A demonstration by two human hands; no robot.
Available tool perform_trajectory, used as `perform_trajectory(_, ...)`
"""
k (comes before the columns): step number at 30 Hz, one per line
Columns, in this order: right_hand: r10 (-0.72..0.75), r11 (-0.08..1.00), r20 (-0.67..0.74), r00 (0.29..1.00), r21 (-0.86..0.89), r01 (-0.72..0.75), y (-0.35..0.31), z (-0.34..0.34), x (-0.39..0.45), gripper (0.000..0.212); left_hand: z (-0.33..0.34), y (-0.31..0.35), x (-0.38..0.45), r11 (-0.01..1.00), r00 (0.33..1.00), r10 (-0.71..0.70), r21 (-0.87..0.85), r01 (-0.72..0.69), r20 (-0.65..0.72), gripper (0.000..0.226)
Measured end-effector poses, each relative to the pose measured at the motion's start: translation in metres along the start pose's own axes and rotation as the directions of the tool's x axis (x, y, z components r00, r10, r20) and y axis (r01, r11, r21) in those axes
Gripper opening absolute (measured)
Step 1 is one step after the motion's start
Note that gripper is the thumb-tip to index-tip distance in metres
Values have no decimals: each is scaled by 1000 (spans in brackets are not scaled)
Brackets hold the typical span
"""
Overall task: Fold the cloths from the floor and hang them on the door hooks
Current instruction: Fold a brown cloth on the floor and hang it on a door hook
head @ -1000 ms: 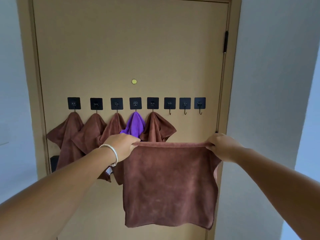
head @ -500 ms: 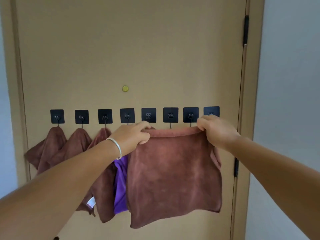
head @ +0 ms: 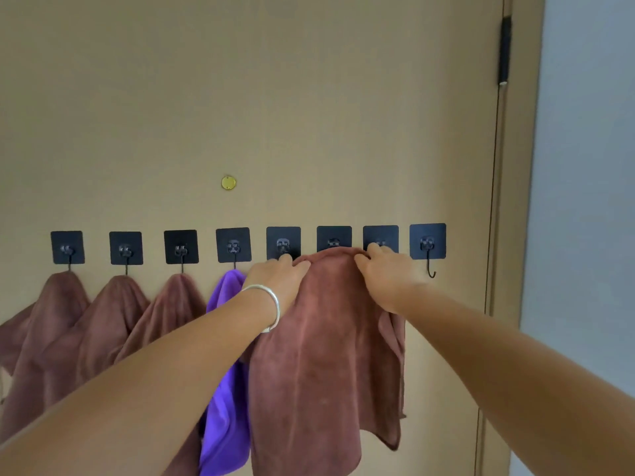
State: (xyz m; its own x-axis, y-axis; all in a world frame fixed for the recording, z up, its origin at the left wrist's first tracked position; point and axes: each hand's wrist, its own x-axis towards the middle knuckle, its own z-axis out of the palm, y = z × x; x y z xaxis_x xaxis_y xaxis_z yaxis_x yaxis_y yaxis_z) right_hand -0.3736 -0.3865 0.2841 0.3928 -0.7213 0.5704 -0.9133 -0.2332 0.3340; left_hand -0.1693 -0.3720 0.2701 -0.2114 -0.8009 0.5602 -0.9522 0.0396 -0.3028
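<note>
A folded brown cloth [head: 319,338] hangs in front of the tan door [head: 275,97], its top edge bunched up against the sixth black hook plate [head: 334,235]. My left hand [head: 278,280], with a silver bracelet on the wrist, grips the cloth's top edge on the left, just under the fifth plate [head: 283,240]. My right hand [head: 385,269] pinches the top edge on the right, over the seventh plate [head: 380,237]. The hooks under these plates are hidden by the cloth and my hands.
Three brown cloths [head: 103,321] hang from the left hooks and a purple cloth [head: 225,389] from the fourth. The eighth hook [head: 429,266] at the right is bare. A black hinge [head: 504,49] sits on the door frame; a grey wall [head: 584,166] is at right.
Both hands have lifted the brown cloth up to the hook row and drawn closer together, bunching its top edge. The view has moved nearer to the door.
</note>
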Motion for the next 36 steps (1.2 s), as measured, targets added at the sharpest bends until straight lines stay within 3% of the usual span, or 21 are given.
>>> perform_trajectory(4,67,997,-40,997,29,-65,-11,15,6,34,13,11,10,999,999,-31,-21,31,-15,42)
perform_trajectory(10,44,995,88,995,82,-51,-35,54,-17,30,19,35,-1,999,982,17,33,-24,186,42)
perform_trajectory(16,-10,978,147,989,209,-21,-30,77,-31,52,13,50,-11,972,878,149,-229,-47,455,38)
perform_trajectory(18,-42,969,165,985,247,0,-21,82,-37,61,13,52,-14,977,848,162,-201,-67,505,41)
perform_trajectory(21,-73,971,150,986,235,36,-16,88,-45,58,17,52,-22,985,832,170,-105,-135,528,44)
perform_trajectory(24,-93,980,93,991,187,74,-13,89,-49,44,14,46,-26,986,893,166,-58,-156,418,34)
perform_trajectory(26,-82,980,54,995,186,71,-9,86,-52,36,6,39,-25,992,966,125,-34,-120,228,28)
perform_trajectory(28,-40,983,23,999,182,36,-2,84,-56,33,-4,36,-23,996,995,76,-43,-74,58,29)
perform_trajectory(32,93,980,23,995,173,-96,14,77,-69,32,-11,44,-19,985,977,129,-90,-146,-170,29)
perform_trajectory(36,205,973,42,978,97,-208,33,72,-86,32,-1,65,-11,942,927,263,-135,-307,-269,39)
